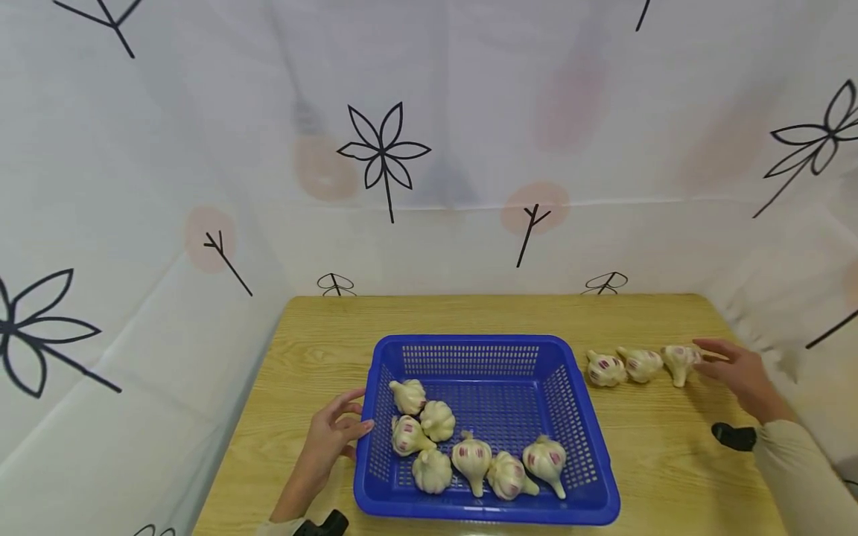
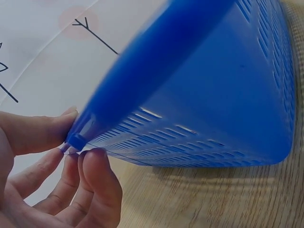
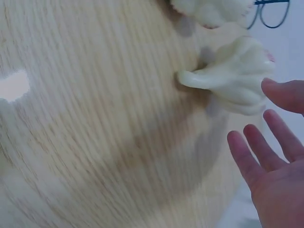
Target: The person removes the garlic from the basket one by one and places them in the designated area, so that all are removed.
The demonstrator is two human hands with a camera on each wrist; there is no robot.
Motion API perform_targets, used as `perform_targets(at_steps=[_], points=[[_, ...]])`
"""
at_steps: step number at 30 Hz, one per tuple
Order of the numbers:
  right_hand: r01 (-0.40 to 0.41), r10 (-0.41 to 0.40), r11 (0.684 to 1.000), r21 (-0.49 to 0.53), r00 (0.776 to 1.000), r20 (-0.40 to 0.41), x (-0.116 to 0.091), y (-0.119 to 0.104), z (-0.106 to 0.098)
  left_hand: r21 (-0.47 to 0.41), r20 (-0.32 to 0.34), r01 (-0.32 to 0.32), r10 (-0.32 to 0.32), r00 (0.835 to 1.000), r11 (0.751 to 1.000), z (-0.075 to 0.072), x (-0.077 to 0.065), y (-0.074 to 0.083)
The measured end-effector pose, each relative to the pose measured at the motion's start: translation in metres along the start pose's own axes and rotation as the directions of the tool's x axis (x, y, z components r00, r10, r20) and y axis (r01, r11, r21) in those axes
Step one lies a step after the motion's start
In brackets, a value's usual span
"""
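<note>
At the left side of a blue, rectangular plastic basket (image 1: 469, 340) with perforated walls, the person's left hand (image 1: 328, 432) pinches the rim between thumb and bent fingers, probably to steady it. Beyond the basket's right side, three whitish, purple-streaked garlic bulbs (image 1: 641, 365) lie in a row on the yellowish wood-grain table (image 1: 308, 357), a placing that seems to suit the right arm's reach. The right hand (image 1: 740, 374), its fingers extended and spread, is at the row's outermost bulb (image 1: 678, 360) without gripping it; whether the thumb touches, I cannot tell. That spread looks fit for the bulb's rounded body. Inside the basket are seven similar bulbs: four clustered (image 1: 438, 420) toward its left wall, three lined up (image 1: 472, 455) near its front wall.
</note>
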State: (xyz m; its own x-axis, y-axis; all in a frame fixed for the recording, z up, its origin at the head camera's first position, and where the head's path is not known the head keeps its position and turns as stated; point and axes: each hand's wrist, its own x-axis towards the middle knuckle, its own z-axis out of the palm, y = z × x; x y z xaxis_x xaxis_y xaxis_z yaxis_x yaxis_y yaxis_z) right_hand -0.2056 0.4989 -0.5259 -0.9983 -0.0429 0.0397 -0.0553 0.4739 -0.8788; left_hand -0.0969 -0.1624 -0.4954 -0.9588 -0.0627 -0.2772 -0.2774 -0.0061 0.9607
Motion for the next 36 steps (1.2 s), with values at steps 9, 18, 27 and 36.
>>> perform_targets(at_steps=[9,18,27,36], points=[[0.040,-0.040,0.999,-0.027,0.999,-0.011,-0.013,-0.034,-0.011,0.004,0.005,-0.002,0.002,1.000,1.000,0.000,0.000,0.002],[0.057,-0.054,0.991,-0.119,0.998,0.027,-0.021,-0.088,0.004,0.001,-0.009,0.002,-0.002,1.000,1.000,-0.003,-0.001,0.002],[0.230,-0.219,0.971,-0.069,0.966,0.137,-0.020,-0.134,0.038,0.020,-0.024,0.016,-0.015,1.000,1.000,0.000,-0.004,0.003],[0.274,-0.274,0.961,0.039,0.921,0.275,-0.024,-0.180,0.074,0.038,-0.033,0.026,-0.025,0.999,0.999,0.000,-0.002,0.005]])
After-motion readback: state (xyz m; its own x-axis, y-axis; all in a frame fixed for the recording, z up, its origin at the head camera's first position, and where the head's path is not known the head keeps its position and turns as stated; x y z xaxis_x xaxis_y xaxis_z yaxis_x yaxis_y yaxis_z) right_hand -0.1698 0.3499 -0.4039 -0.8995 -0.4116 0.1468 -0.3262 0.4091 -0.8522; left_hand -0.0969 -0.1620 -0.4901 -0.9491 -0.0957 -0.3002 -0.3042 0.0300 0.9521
